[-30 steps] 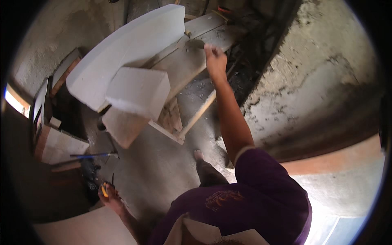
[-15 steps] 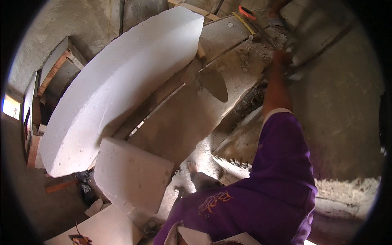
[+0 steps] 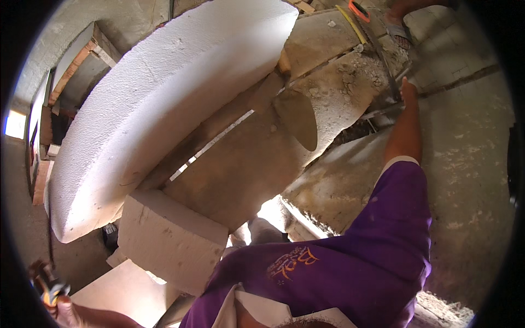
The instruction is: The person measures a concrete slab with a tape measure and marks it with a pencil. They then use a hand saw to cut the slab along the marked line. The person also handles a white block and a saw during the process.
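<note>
My left hand (image 3: 66, 314) is at the lower left, its fingers wrapped round a tool with a yellow and black grip (image 3: 50, 295). The tool's head is blurred, so its kind is unclear. On the right my bare right arm reaches forward over the grey surface. My right hand (image 3: 408, 91) is beside the lower end of a long dark blade (image 3: 385, 65), above a thin bar (image 3: 377, 113). One finger shows at the top; the others are hidden. A leaf-shaped trowel (image 3: 298, 120) lies on the dusty boards (image 3: 235, 164), between the arm and a large white curved block (image 3: 164, 109).
A smaller white block (image 3: 169, 235) stands near my body. An orange handle (image 3: 359, 11) and a yellow strip (image 3: 351, 24) lie at the top, near another person's sandalled foot (image 3: 399, 34). Rubble (image 3: 355, 71) covers the far board. A wooden frame (image 3: 82, 65) stands far left.
My left hand has come into view at the lower left with the tool. My right hand, blurred before, is now clearer and farther right in the picture. The view has shifted.
</note>
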The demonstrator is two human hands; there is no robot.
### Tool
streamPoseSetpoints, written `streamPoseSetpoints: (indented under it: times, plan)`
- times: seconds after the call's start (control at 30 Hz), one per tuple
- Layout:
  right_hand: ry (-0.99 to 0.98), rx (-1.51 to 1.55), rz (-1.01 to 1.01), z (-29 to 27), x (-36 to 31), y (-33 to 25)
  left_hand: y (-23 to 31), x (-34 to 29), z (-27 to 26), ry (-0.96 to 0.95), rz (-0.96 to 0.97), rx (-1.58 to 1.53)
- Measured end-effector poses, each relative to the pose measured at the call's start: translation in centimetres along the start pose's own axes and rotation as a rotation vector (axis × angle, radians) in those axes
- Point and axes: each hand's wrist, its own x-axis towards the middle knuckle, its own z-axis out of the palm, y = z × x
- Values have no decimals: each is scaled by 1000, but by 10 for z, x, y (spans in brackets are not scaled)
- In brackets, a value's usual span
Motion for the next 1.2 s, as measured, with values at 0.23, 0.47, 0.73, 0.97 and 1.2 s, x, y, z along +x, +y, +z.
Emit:
streamPoseSetpoints:
  times: [0.23,0.47,0.73,0.97,1.2]
  plan:
    - [94,-215,-35,40,17,-2,87,83,220,-742,379,5]
    - [115,-37,14,13,-35,-25,115,99,308,-1262,325,512]
    - [161,-131,-230,5,-60,-41,90,68,341,-1190,285,583]
    - [550,-55,-373,52,-64,-37,77,45,342,-1282,267,444]
    - [370,304,-137,53,-185,-84,65,47,342,-1415,424,299]
